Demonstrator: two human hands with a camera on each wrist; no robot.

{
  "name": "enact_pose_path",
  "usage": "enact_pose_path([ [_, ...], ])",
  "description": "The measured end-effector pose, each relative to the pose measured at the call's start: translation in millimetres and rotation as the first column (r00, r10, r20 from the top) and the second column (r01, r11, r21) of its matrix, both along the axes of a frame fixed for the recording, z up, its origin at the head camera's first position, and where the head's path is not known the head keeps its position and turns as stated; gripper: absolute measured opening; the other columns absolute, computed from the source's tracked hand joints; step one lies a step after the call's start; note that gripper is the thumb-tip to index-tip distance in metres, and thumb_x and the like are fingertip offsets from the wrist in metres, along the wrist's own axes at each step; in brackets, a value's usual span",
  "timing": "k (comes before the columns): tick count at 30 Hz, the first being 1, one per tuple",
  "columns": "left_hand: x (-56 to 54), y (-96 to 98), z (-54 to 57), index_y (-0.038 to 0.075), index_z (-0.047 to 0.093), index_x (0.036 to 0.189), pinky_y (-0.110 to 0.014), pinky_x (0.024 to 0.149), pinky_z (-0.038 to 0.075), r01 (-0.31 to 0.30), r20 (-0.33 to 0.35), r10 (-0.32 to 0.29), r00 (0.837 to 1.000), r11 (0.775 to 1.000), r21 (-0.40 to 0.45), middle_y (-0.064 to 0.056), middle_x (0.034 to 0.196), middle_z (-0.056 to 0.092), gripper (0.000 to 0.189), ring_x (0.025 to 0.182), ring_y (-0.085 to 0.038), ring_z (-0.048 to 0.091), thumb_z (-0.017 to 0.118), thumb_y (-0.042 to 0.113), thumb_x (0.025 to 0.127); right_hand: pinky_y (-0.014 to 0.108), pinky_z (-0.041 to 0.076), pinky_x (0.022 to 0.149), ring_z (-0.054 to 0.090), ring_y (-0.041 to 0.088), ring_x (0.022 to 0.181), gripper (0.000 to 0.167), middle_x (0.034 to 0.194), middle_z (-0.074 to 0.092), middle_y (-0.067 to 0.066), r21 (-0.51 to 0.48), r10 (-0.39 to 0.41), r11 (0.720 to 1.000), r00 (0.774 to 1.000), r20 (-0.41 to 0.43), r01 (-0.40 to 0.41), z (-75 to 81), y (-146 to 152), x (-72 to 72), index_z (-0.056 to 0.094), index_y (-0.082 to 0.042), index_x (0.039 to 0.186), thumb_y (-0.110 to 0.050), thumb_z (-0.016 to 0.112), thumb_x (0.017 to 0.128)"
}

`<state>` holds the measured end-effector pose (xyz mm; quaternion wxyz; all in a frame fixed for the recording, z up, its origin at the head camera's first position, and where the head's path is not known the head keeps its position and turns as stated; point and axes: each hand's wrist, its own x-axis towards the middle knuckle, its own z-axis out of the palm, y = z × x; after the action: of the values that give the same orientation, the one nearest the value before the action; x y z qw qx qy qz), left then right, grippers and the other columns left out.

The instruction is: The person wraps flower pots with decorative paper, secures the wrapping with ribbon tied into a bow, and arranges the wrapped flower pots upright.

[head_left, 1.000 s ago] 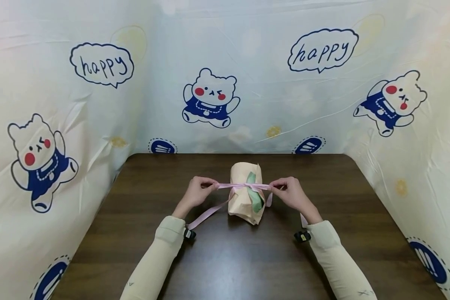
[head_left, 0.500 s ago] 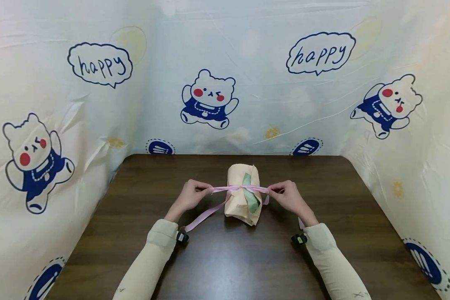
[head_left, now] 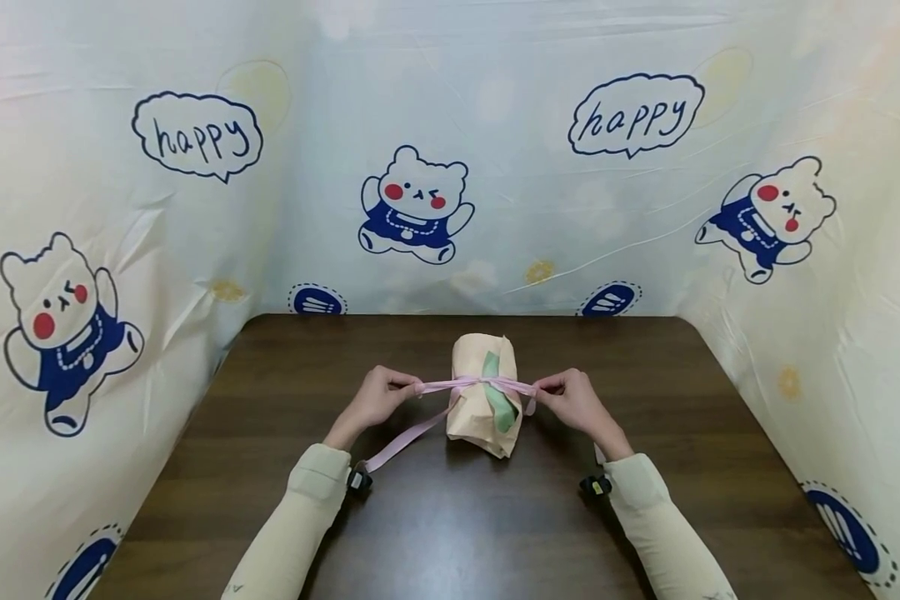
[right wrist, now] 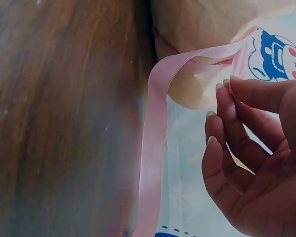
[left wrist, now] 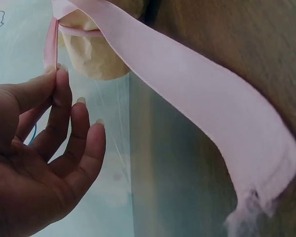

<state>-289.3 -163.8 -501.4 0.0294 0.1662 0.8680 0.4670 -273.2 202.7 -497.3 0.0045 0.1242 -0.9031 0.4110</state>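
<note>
A parcel (head_left: 472,427) wrapped in tan paper lies on the table, with a green strip (head_left: 501,408) showing on its front. Around its middle runs a pink ribbon (head_left: 438,387), knotted on top. My left hand (head_left: 375,398) pinches the ribbon between thumb and index finger, left of the parcel. On the opposite side, my right hand (head_left: 576,402) pinches another part of it. The ribbon stretches nearly straight between both hands. One loose tail of ribbon (left wrist: 187,84), frayed at its end, hangs below the left hand. A second ribbon tail (right wrist: 155,128) falls beside the right hand.
The brown wooden table (head_left: 450,533) extends around the parcel. A pale curtain (head_left: 307,208) printed with bears and "happy" bubbles encloses the back and sides. Small black devices sit at both wrists, by the sleeve cuffs.
My left hand has drawn slightly farther left of the parcel, and the ribbon between the hands looks narrower and tighter. The whole view has shifted a little.
</note>
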Motion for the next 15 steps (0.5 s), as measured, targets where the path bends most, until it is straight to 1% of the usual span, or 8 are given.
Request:
enact_pose_path([
  [3, -2.5, 1.9, -0.7, 0.005, 0.081, 0.102, -0.03, 0.072, 0.054, 0.012, 0.011, -0.013, 1.0, 1.0, 0.006, -0.01, 0.098, 0.077, 0.015, 0.079, -0.015, 0.065, 0.073, 0.015, 0.095, 0.026, 0.044, 0.052, 0.053, 0.013, 0.06, 0.013, 0.085, 0.075, 0.014, 0.004, 0.0, 1.0, 1.0, 0.008, 0.0, 2.3, 2.8, 0.2, 0.081, -0.003, 0.096, -0.011, 0.071, 0.093],
  [5, -5.7, 2.8, -1.6, 0.005, 0.081, 0.103, -0.03, 0.073, 0.055, 0.035, 0.01, -0.035, 0.999, 0.999, 0.007, -0.01, 0.098, 0.077, 0.016, 0.081, -0.015, 0.067, 0.073, 0.017, 0.095, 0.026, 0.047, 0.055, 0.055, 0.012, 0.062, 0.012, 0.085, 0.075, 0.012, 0.021, -0.002, 1.0, 1.0, 0.011, 0.002, 4.6, 4.5, 0.3, 0.081, -0.003, 0.096, -0.01, 0.071, 0.093],
  [7, -9.4, 2.3, -1.9, 0.006, 0.081, 0.103, -0.03, 0.072, 0.056, 0.067, 0.007, -0.067, 0.998, 0.998, 0.001, -0.009, 0.098, 0.077, 0.016, 0.081, -0.015, 0.067, 0.072, 0.018, 0.096, 0.026, 0.047, 0.058, 0.055, 0.012, 0.064, 0.012, 0.085, 0.075, 0.011, 0.046, 0.012, 0.999, 1.0, 0.022, -0.013, 7.3, 5.5, 0.5, 0.081, -0.003, 0.095, -0.009, 0.071, 0.093],
  [9, -12.9, 0.5, -1.1, 0.006, 0.081, 0.102, -0.03, 0.072, 0.055, 0.106, -0.001, -0.106, 0.994, 0.994, -0.009, -0.008, 0.096, 0.077, 0.015, 0.08, -0.014, 0.067, 0.071, 0.017, 0.096, 0.026, 0.048, 0.06, 0.055, 0.012, 0.065, 0.012, 0.083, 0.074, 0.009, 0.072, 0.041, 0.996, 0.998, 0.039, -0.044, 10.2, 5.7, 0.8, 0.081, -0.004, 0.093, -0.009, 0.07, 0.093],
  [12, -15.4, -3.5, 2.5, 0.007, 0.08, 0.099, -0.032, 0.073, 0.055, 0.143, 0.005, -0.143, 0.99, 0.989, -0.021, -0.006, 0.093, 0.076, 0.011, 0.08, -0.015, 0.066, 0.071, 0.013, 0.096, 0.027, 0.046, 0.061, 0.053, 0.013, 0.067, 0.013, 0.083, 0.072, 0.01, 0.087, 0.123, 0.988, 0.99, 0.072, -0.129, 13.8, 3.5, 0.9, 0.079, -0.005, 0.093, -0.012, 0.068, 0.096],
  [15, -15.6, -4.5, 5.2, 0.007, 0.078, 0.103, -0.035, 0.079, 0.056, 0.175, 0.009, -0.175, 0.985, 0.984, -0.028, -0.005, 0.097, 0.075, 0.013, 0.086, -0.016, 0.066, 0.072, 0.016, 0.095, 0.029, 0.047, 0.063, 0.054, 0.015, 0.07, 0.016, 0.084, 0.07, 0.012, 0.083, 0.152, 0.983, 0.981, 0.117, -0.162, 17.2, 1.0, 2.7, 0.077, -0.005, 0.096, -0.018, 0.067, 0.098],
])
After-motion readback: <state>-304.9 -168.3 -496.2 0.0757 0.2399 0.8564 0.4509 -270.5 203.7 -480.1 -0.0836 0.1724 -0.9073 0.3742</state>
